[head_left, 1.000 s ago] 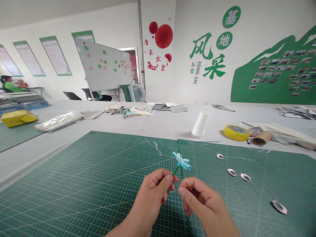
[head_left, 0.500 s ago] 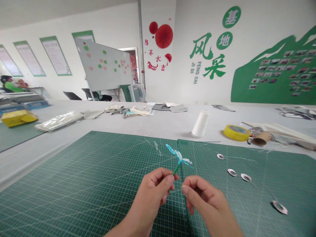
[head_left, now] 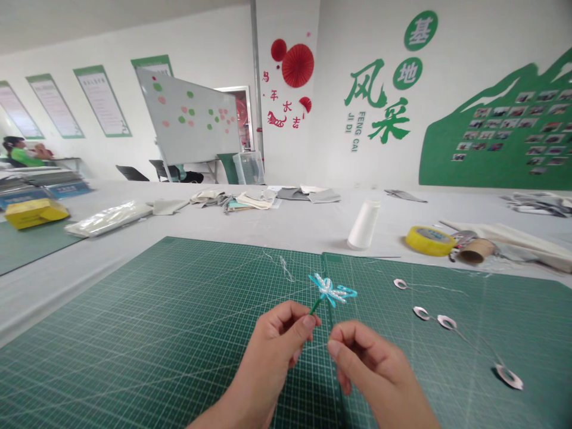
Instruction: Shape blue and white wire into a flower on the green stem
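Note:
Between the thumb and fingers of my left hand (head_left: 286, 333) is the green stem of a small artificial flower (head_left: 329, 289). Its blue petals carry white pearl-like beads and spread above the fingertips, tilted to the right. My right hand (head_left: 370, 357) is close by on the right, thumb and forefinger pinched together; whatever they hold, if anything, is too fine to see. Both hands are above the green cutting mats (head_left: 179, 310), near the seam where they meet. On the right mat lie several pale pink rings (head_left: 447, 322) with thin strands attached.
Behind the mats stands a white thread cone (head_left: 364, 225). To its right are a yellow tape roll (head_left: 429, 241) and a brown cardboard core (head_left: 476, 251). Fabric scraps (head_left: 254, 198) lie farther back. A yellow box (head_left: 36, 213) and a plastic-wrapped packet (head_left: 109, 218) sit at left.
The flower has turned on its stem, so its petals now face differently and reach farther right. My left hand's fingers have shifted slightly; my right hand stays almost in place.

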